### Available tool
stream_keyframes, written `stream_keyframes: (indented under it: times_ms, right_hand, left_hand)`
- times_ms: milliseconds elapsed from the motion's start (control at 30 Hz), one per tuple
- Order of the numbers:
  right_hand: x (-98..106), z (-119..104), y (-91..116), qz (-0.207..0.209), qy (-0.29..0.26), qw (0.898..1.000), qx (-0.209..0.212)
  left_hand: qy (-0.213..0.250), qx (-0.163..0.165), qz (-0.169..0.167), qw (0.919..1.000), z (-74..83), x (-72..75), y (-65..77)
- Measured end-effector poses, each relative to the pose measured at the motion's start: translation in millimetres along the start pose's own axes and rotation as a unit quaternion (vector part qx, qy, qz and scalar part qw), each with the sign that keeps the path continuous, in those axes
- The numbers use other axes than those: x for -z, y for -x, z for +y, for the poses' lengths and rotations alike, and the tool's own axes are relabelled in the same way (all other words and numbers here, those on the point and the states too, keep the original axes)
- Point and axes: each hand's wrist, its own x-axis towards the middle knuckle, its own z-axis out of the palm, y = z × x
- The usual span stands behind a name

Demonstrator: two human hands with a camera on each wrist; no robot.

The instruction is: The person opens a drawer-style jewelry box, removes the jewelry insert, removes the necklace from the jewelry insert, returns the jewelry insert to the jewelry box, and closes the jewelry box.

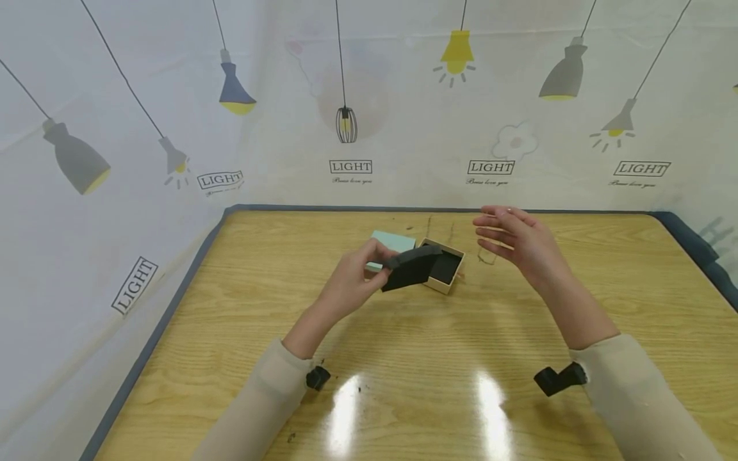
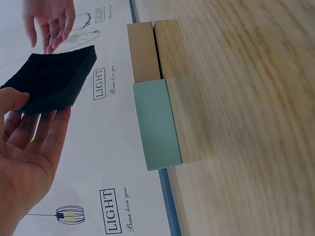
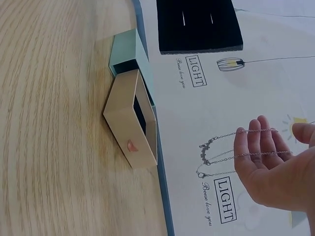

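A black foam pad is pinched between the thumb and fingers of my left hand, held tilted above the table. Two short slits show on the pad in the right wrist view. My right hand is raised to the right, its fingers loosely extended. Over those fingers hangs a silver chain necklace with a row of small ornaments, dangling apart from the box. Below the pad sits an open beige box with a dark inside and a small pinkish tab. Touching it is a mint-green box lid.
The wood-grain table has a dark blue edge at the back and sides. Behind it hangs a white cloth printed with lamps and words. Small dark marks dot the tabletop.
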Motion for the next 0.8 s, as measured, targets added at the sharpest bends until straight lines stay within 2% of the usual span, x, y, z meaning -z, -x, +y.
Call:
stream_keyframes:
  times_ms: [400,600,800]
  right_hand:
    - [18.6,-1.7,3.3,-0.007,0.003,1.0,-0.009]
    - [34.4,-1.7,3.3,-0.016,-0.015,1.0,-0.013]
    - [50.6,-1.7,3.0,-0.024,-0.052,0.998,-0.034]
  left_hand:
    - [-0.001,-0.002,-0.001,1.0,-1.5,0.2,0.1]
    - [0.0,-0.002,-0.002,1.0,-2.1,0.7,0.3]
    - [0.001,0.003,-0.003,1.0,-2.3,0.6,0.2]
